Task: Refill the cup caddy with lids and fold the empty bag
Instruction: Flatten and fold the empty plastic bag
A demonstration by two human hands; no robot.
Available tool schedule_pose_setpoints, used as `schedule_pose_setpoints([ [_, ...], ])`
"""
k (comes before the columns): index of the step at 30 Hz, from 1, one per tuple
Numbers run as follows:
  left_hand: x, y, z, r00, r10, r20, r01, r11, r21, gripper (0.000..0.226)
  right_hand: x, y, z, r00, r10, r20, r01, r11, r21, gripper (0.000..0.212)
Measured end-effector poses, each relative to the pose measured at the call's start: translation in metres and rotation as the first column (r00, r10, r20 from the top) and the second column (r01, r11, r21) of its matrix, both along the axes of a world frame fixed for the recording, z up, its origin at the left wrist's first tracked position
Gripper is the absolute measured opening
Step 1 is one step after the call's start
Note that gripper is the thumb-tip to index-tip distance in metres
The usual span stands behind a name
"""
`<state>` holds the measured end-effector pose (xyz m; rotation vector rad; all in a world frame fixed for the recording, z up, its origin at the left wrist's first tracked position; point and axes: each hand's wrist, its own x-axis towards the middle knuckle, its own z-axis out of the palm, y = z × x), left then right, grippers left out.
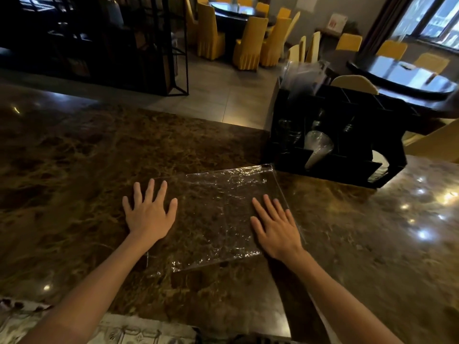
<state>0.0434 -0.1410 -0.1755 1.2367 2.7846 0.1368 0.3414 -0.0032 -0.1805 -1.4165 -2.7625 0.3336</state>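
Both hands lie flat with fingers spread, gripping nothing: the left hand (pixel 148 214) presses on the left edge of the clear plastic bag (pixel 218 214), part of its palm on the bare marble counter (pixel 74 157), and the right hand (pixel 274 227) presses down along the bag's right edge. Between them the bag is spread out as a crinkled, see-through sheet, lying at a slight angle on the counter, its far right corner close to the black cup caddy (pixel 332 135). That caddy stands just beyond, at the counter's far right, with stacked clear lids or cups showing in its front compartments and more clear plastic rising out of its top, too blurred to name. From how things lie, I'd say the refilling is behind them and the folding is the step in hand, with the bag being pressed flat and no fold yet made. Next, one edge wants pinching and carrying over to meet the other, while the opposite hand keeps the slippery film from sliding on the polished stone.
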Motion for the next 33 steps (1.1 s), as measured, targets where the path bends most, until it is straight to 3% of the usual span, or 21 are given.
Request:
schedule_pose_setpoints([
  [5,0.019,-0.020,0.015,0.986,-0.035,-0.162,0.032,0.999,-0.017,0.071,0.024,0.024,0.014,0.987,-0.128,0.094,0.120,0.989,0.084,0.066],
  [11,0.046,-0.031,0.045,0.979,0.056,-0.196,-0.052,0.998,0.027,0.051,0.025,-0.021,0.041,0.961,-0.252,-0.117,0.264,0.960,0.097,0.059],
  [14,0.043,-0.022,0.046,0.989,-0.097,-0.115,0.117,0.976,0.181,0.032,0.031,-0.054,0.048,0.879,-0.401,-0.259,0.371,0.915,-0.158,0.069],
  [17,0.037,0.008,0.042,0.949,-0.286,0.132,0.240,0.928,0.285,0.037,0.043,-0.084,0.053,0.793,-0.524,-0.312,0.400,0.833,-0.382,0.078],
  [22,0.030,0.073,0.038,0.889,-0.364,0.277,0.340,0.931,0.131,0.057,0.052,-0.109,0.043,0.750,-0.555,-0.361,0.347,0.793,-0.500,0.078],
  [26,0.024,0.102,0.042,0.903,-0.292,0.314,0.271,0.956,0.108,0.063,0.053,-0.103,0.038,0.589,-0.662,-0.463,0.282,0.705,-0.651,0.092],
  [29,0.021,0.110,0.045,0.912,-0.297,0.284,0.285,0.955,0.086,0.062,0.052,-0.097,0.033,0.378,-0.772,-0.512,0.226,0.613,-0.757,0.089],
  [33,0.016,0.109,0.050,0.800,-0.228,0.555,0.195,0.974,0.119,0.065,0.046,-0.091,0.028,0.176,-0.839,-0.514,0.159,0.540,-0.827,0.083],
])
